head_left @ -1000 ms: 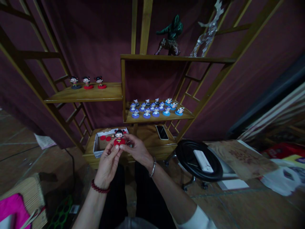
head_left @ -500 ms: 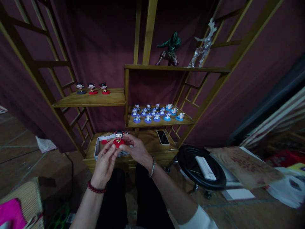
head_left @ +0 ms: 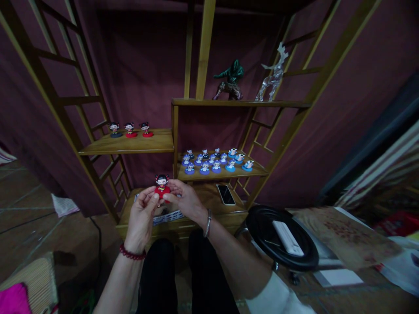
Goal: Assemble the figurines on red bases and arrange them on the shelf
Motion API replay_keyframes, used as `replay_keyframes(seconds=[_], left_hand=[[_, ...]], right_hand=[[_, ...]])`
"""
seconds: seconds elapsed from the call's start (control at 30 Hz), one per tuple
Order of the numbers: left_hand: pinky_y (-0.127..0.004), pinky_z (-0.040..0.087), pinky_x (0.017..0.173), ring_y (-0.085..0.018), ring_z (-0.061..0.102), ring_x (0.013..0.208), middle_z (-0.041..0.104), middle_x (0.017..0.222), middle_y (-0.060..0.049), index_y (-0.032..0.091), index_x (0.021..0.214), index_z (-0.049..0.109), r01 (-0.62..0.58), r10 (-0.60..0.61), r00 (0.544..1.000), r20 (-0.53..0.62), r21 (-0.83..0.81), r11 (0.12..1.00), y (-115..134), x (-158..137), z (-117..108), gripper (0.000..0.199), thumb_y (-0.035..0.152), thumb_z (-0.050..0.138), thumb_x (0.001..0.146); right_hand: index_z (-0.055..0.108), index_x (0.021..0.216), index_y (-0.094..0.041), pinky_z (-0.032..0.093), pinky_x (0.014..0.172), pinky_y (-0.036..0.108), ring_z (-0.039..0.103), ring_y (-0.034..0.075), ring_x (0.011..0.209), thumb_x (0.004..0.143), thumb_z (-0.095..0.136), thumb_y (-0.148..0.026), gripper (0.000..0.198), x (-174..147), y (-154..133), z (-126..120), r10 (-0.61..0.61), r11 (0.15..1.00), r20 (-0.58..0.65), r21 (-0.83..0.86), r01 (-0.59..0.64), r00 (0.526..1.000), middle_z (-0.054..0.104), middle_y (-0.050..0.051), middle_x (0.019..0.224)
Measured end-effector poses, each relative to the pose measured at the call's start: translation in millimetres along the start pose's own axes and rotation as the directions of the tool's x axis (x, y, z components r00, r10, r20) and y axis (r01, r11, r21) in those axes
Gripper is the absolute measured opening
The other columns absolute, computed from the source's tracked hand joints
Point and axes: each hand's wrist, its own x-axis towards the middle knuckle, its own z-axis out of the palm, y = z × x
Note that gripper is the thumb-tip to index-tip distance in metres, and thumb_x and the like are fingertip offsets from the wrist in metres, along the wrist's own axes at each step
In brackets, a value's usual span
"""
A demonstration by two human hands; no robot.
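Note:
Between both hands I hold a small figurine (head_left: 162,182) with black hair buns and a round red base. My left hand (head_left: 143,211) grips the base from the left, thumb in front. My right hand (head_left: 186,200) pinches the same base from the right. Partly hidden behind and below the hands lies an open box (head_left: 168,217) with a patterned side, on the lowest shelf board. Three similar figurines (head_left: 130,129) stand in a row on the left shelf (head_left: 131,145), one on a dark base and two on red ones.
Several small purple, blue and black figurines (head_left: 204,168) fill the middle shelf. A phone (head_left: 226,194) lies on the lowest board. Above stand a green crouching statue (head_left: 231,78) and a clear deer (head_left: 272,78). A black stool (head_left: 262,231) carrying a white box (head_left: 288,237) is at the right.
Both hands have lifted the figurine slightly relative to the shelves, and it now hides more of the box. The camera view has tilted a little upward.

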Motion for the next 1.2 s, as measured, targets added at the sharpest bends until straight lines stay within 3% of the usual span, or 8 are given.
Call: replay_keyframes(seconds=[0.4, 0.77, 1.0, 1.2], left_hand=[[-0.022, 0.044, 0.066, -0.008, 0.056, 0.065, 0.061, 0.076, -0.001, 0.014, 0.089, 0.061, -0.097, 0.105, 0.993, -0.062, 0.118, 0.988, 14.9, 13.9, 3.7, 0.036, 0.028, 0.072, 0.057], [-0.024, 0.046, 0.069, -0.01, 0.057, 0.068, 0.062, 0.078, -0.002, 0.015, 0.095, 0.058, -0.219, 0.215, 0.976, 0.045, 0.268, 0.938, 39.7, 24.4, 11.1, 0.039, 0.025, 0.069, 0.06], [-0.025, 0.044, 0.074, -0.012, 0.056, 0.076, 0.062, 0.083, -0.003, 0.015, 0.092, 0.059, -0.375, 0.363, 0.926, 0.103, 0.35, 0.858, 55.5, 43.8, 14.8, 0.034, 0.025, 0.068, 0.061], [-0.03, 0.044, 0.08, -0.014, 0.057, 0.08, 0.061, 0.087, -0.004, 0.014, 0.093, 0.057, -0.46, 0.402, 0.888, 0.223, 0.466, 0.756, 67.8, 60.3, 14.7, 0.032, 0.027, 0.065, 0.064]], right_hand=[[0.056, 0.097, -0.018, 0.047, 0.081, 0.03, 0.059, 0.013, 0.084, 0.064, 0.064, -0.019, 0.034, 22.2, -12.0, 5.5, -0.027, 0.999, -0.002, 0.033, 0.027, 1.0, 0.063, 0.003, 0.091], [0.054, 0.096, -0.017, 0.045, 0.085, 0.032, 0.058, 0.014, 0.089, 0.063, 0.066, -0.016, 0.035, 48.2, -28.0, 4.9, -0.087, 0.995, -0.008, 0.043, 0.087, 0.996, 0.061, 0.004, 0.093], [0.055, 0.091, -0.016, 0.045, 0.085, 0.031, 0.058, 0.012, 0.086, 0.062, 0.066, -0.012, 0.031, 70.0, -40.0, 8.4, -0.111, 0.991, -0.028, 0.069, 0.112, 0.993, 0.062, 0.003, 0.091], [0.054, 0.091, -0.014, 0.046, 0.083, 0.031, 0.059, 0.013, 0.085, 0.062, 0.066, -0.013, 0.032, 86.9, -45.0, 8.0, -0.143, 0.99, -0.064, -0.016, 0.143, 0.988, 0.063, 0.005, 0.089]])
